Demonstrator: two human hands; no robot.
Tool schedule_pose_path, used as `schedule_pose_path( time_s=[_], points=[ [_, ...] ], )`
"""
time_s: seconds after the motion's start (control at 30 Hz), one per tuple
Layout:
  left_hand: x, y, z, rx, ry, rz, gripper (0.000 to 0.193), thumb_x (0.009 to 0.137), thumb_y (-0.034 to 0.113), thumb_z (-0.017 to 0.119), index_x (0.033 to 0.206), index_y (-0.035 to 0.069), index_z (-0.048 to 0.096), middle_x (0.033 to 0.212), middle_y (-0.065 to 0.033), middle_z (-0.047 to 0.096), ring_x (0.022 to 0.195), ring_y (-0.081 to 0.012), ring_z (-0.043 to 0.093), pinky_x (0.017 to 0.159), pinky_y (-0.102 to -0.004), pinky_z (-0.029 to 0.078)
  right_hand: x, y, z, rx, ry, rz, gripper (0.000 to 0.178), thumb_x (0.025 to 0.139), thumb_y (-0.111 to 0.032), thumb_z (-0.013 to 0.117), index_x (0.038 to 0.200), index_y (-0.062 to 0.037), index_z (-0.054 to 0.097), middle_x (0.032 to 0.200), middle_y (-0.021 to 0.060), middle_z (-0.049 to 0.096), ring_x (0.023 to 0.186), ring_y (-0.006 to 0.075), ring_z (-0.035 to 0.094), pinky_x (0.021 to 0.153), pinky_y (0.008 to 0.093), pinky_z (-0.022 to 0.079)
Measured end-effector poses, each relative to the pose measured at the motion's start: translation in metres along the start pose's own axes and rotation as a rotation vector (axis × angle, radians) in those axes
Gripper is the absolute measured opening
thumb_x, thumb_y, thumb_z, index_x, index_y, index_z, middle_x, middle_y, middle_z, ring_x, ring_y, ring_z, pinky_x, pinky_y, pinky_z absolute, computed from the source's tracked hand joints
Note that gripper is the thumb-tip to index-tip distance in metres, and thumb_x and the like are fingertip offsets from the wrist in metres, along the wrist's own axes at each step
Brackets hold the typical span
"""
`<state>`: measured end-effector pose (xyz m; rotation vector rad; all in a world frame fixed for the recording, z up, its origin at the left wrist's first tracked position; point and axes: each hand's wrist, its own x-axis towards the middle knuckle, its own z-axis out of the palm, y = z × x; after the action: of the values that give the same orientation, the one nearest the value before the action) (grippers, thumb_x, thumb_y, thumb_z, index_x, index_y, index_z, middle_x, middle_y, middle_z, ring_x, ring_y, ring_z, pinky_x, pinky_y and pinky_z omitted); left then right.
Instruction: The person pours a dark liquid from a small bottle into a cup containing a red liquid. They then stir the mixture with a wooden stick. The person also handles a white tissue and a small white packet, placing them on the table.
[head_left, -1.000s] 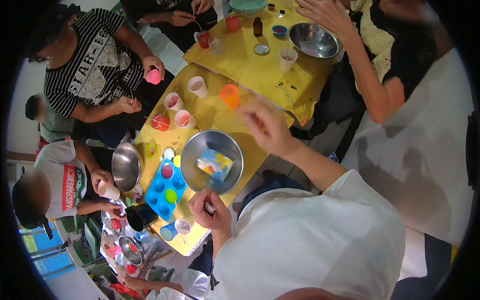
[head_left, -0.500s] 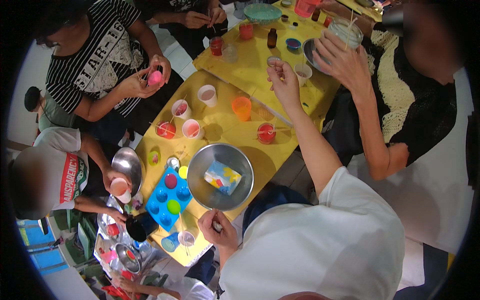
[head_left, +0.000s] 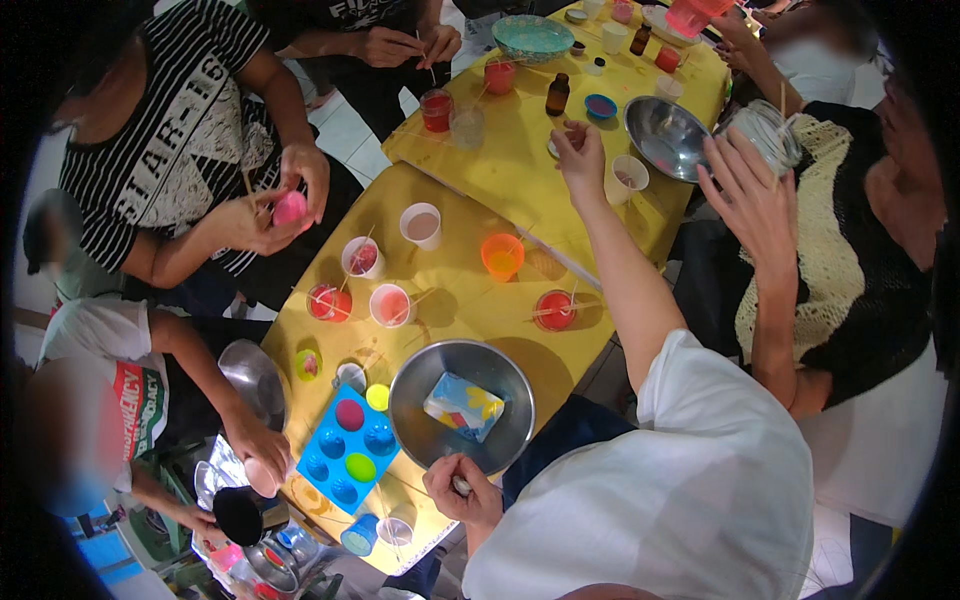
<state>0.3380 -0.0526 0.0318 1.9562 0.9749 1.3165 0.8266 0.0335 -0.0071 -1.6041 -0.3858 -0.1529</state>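
My left hand (head_left: 464, 490) is closed around a small whitish object, mostly hidden by its fingers, at the near rim of a steel bowl (head_left: 405, 440). Inside that bowl lies a white, blue and yellow packet (head_left: 464, 406). My right arm stretches far across the table. At its end my right hand (head_left: 580, 160) has its fingers curled together, beside a small silvery lid (head_left: 552, 149) and a white cup (head_left: 627, 179). Whatever those fingertips hold, if anything, does not show. Left of the bowl sits a blue silicone mold (head_left: 326, 440) with coloured pieces in some cavities.
Cups and jars of red and pink material with sticks, such as a red jar (head_left: 556, 311), stand on the yellow table (head_left: 470, 270). An orange cup (head_left: 502, 257) and brown bottle (head_left: 558, 94) are farther back. Co-workers surround the table; one at right holds a glass jar (head_left: 760, 140).
The view has shifted, so the table sits lower. My right hand's fingers look more drawn together. At right, the co-worker's glass jar moved rightward; at left, a co-worker's pink cup is tilted further.
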Motion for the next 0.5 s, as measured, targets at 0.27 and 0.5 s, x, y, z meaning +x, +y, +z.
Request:
schedule_pose_path(
  time_s=[0.27, 0.5],
  points=[
    [0.013, -0.001, 0.029, 0.077, 0.069, -0.082, 0.02, 0.086, -0.006, 0.061, 0.104, 0.003, 0.057, 0.097, -0.0103, 0.059, 0.087, -0.0247, 0.057, 0.078, -0.0337, 0.047, 0.077, 0.064, 0.043, -0.148, 0.287, 0.161, 0.064, 0.069, -0.024, 0.088, 0.115, 0.0026, 0.052, 0.112, 0.0192, 0.055, 0.104, 0.0306, 0.056, 0.087, 0.0404, 0.047],
    [0.018, -0.007, 0.05, 0.122, 0.081, -0.1, 0.021, 0.087, -0.006, 0.06, 0.105, 0.003, 0.057, 0.098, -0.0102, 0.058, 0.088, -0.0239, 0.056, 0.08, -0.0332, 0.046, 0.136, 0.103, 0.061, -0.587, 0.283, 0.251, 0.087, 0.063, -0.045, 0.091, 0.123, 0.0026, 0.051, 0.125, 0.0209, 0.053, 0.117, 0.0348, 0.053, 0.098, 0.0433, 0.046]
  ],
)
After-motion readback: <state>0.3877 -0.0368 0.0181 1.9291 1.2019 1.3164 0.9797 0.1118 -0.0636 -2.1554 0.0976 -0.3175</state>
